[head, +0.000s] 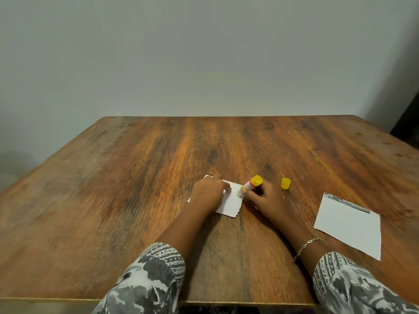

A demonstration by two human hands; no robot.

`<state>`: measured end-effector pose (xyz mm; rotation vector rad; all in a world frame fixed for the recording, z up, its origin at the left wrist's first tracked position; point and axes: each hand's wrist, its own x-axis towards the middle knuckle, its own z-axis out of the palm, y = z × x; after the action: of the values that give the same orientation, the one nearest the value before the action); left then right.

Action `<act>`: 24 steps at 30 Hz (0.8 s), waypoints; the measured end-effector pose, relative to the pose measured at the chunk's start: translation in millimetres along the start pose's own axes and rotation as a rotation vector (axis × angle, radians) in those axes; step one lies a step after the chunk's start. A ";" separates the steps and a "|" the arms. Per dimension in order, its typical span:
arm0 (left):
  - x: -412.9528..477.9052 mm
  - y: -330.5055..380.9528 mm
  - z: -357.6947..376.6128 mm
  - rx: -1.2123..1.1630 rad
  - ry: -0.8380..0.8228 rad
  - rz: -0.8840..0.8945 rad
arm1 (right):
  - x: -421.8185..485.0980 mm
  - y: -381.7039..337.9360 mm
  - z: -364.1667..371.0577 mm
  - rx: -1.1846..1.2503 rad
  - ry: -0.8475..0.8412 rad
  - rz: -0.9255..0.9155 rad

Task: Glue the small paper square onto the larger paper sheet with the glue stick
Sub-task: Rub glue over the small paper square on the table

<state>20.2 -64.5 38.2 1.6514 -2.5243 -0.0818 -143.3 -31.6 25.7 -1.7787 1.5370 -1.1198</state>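
Observation:
A small white paper square (230,203) lies on the wooden table (136,177) near its middle. My left hand (207,193) lies flat on the square's left part and covers much of it. My right hand (264,198) grips an uncapped glue stick (250,185) with a yellow base, tilted so its white tip touches the square's right part. The larger white sheet (350,225) lies flat at the right, apart from both hands.
The glue stick's yellow cap (285,183) stands on the table just right of my right hand. A grey wall runs behind the table's far edge. A dark object (408,123) stands past the right corner.

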 end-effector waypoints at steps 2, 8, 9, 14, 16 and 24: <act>-0.4 -0.1 -0.1 0.001 0.002 -0.001 | -2.5 -0.3 -0.1 -0.008 -0.011 -0.009; -0.5 0.5 -0.9 0.010 -0.004 0.001 | -9.7 -2.5 -0.1 -0.045 -0.036 -0.047; -0.2 0.5 -1.2 0.009 -0.005 0.003 | -11.0 -2.7 0.0 -0.053 -0.043 -0.052; 0.0 -0.1 -0.7 0.010 -0.002 0.003 | -19.3 -5.7 0.9 -0.044 -0.089 -0.056; -0.4 0.0 -0.2 0.010 -0.003 0.007 | -22.8 -7.8 1.2 -0.018 -0.106 -0.077; 2.2 -1.8 1.5 0.013 0.016 0.026 | -30.8 -10.8 -0.1 0.020 -0.182 -0.100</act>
<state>20.8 -67.3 36.8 1.6171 -2.5388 -0.0500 -137.9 0.5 27.1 -1.9047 1.3392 -0.9855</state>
